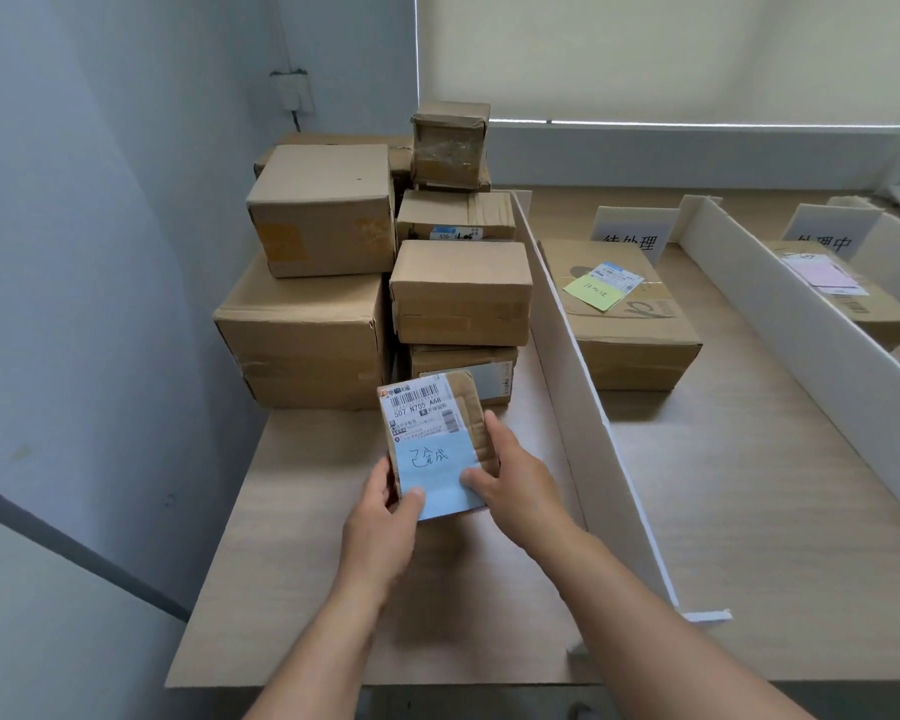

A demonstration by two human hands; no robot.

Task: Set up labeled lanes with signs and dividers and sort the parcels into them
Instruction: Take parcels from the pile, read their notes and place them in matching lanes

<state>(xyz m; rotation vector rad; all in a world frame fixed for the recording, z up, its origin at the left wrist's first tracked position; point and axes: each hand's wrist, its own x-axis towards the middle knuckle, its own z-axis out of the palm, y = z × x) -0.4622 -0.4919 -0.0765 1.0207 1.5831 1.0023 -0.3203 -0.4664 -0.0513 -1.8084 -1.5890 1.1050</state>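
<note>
Two hands are nearest. A small parcel (432,439) is held up between them, just above the table (302,589). It is gripped on its left edge by the left hand (380,527), whose thumb is pressed on a blue note (437,472) stuck to the top. It is gripped on its right side by the right hand (515,485), with fingers curled round the edge. This parcel is not yet put in a lane.

Just beside the hands, a white divider (578,387) is stood up along the table. Past it, one big box (630,314) with a green note (593,293) is already laid in a lane, under a white sign (635,236). Farther right, a second divider (801,314) is stood up, and another box (863,304) is laid by a second sign (827,233).

At the far left, a pile of boxes (375,262) is left to be sorted. So the lanes look made, but most sorting seems still to be done.
</note>
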